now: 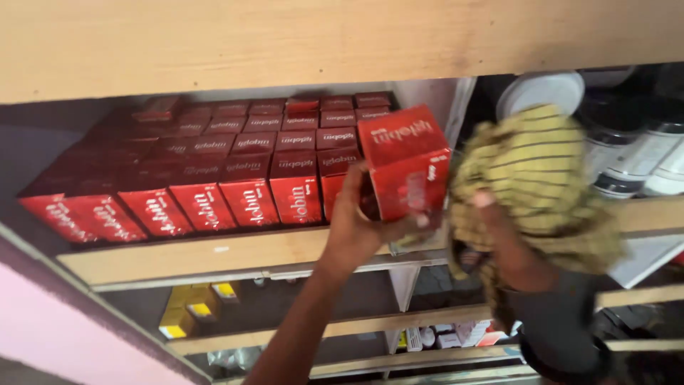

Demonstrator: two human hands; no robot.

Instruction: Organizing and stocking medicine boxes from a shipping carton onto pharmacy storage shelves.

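Observation:
My left hand (360, 224) grips a red carton (405, 162) from below, holding it tilted just in front of the shelf. My right hand (499, 228) clutches a yellow cloth with dark stripes (538, 175), pressed against the carton's right side. Behind the carton, rows of matching red cartons (214, 171) fill a wooden shelf (214, 257), several deep and stacked. The right hand's fingers are mostly buried in the cloth.
A wooden board (320, 39) overhangs the shelf. White and black round containers (627, 153) stand in the compartment to the right. Yellow boxes (189, 310) lie on the lower shelf, small packets (445, 335) further down. A pink wall (64, 335) is at the lower left.

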